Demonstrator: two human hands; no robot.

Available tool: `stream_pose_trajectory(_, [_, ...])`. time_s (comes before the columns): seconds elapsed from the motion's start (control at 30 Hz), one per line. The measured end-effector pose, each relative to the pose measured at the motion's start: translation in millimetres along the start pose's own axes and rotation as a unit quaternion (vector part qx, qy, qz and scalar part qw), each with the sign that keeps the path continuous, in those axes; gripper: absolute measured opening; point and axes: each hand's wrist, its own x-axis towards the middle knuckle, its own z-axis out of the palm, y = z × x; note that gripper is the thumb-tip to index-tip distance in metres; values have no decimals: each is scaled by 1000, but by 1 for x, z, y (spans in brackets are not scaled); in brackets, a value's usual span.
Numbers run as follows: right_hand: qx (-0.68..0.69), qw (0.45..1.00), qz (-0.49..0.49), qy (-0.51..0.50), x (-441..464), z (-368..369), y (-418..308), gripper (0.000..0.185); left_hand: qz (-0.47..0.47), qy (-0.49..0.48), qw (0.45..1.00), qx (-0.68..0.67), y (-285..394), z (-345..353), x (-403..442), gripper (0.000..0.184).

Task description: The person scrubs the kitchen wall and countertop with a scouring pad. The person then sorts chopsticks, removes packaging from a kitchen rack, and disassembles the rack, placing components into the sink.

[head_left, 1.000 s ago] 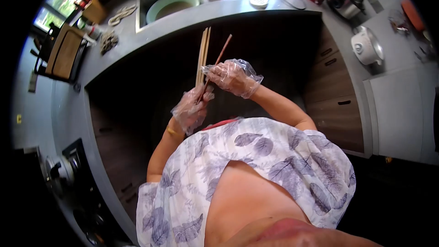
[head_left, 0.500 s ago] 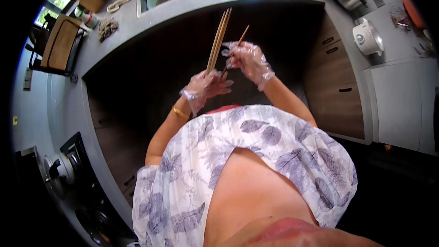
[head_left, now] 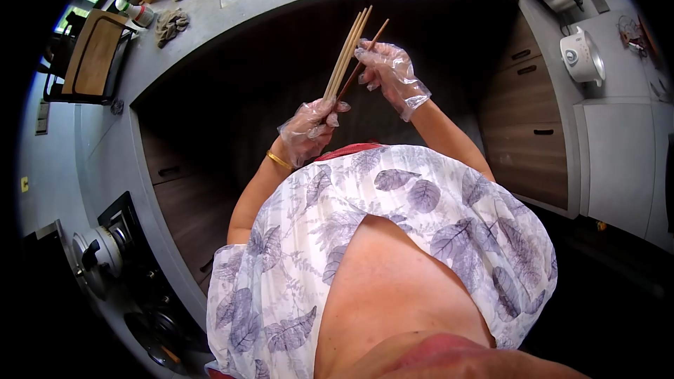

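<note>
From the left hand (head_left: 309,128), pale chopsticks (head_left: 347,52) point forward, slanting right.

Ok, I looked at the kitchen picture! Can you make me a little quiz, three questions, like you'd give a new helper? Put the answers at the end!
1. True or false: the right hand is bare.

2. Pick one. What is printed on the top?
A. Fish
B. Leaves
C. Stars

3. Fill in the blank: the pale sticks, beside one dark stick, rise from the ____ hand.

Key:
1. False: the right hand wears a clear plastic glove.
2. B, leaves.
3. Left: the left hand has their lower ends.
</note>
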Motion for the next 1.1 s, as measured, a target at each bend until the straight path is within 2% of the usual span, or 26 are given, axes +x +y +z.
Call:
stream_pose_trajectory(0.2, [20, 1000, 13, 9, 8, 4, 1, 28, -6, 9, 999, 40, 5, -6, 5, 25])
stream_pose_trajectory(0.3, [8, 999, 24, 26, 3, 6, 1, 27, 39, 26, 990, 135, 7, 5, -5, 26])
stream_pose_trajectory(0.37, [-3, 998, 24, 51, 1, 7, -11, 26, 33, 80, 983, 162, 9, 9, 1, 25])
stream_pose_trajectory(0.43, [11, 995, 53, 82, -1, 11, -13, 21, 28, 82, 975, 206, 10, -5, 11, 26])
stream_pose_trajectory(0.6, [42, 992, 15, 116, 0, 12, -4, 19, 31, 17, 977, 210, 23, -27, 27, 26])
stream_pose_trajectory(0.7, [-47, 985, 2, 164, -5, 10, -11, 24, 31, -11, 982, 186, 26, -22, 28, 24])
stream_pose_trajectory(0.77, [-56, 984, -18, 171, -8, 6, -16, 22, 33, -30, 984, 173, 27, -21, 30, 24])
stream_pose_trajectory(0.93, [-26, 979, -64, 190, -14, -21, -23, 17, 21, -45, 984, 172, 21, -14, 33, 22])
stream_pose_trajectory(1.1, [-67, 964, -124, 225, -28, -48, -45, 17, 45, -44, 985, 158, 13, -4, 29, 22])
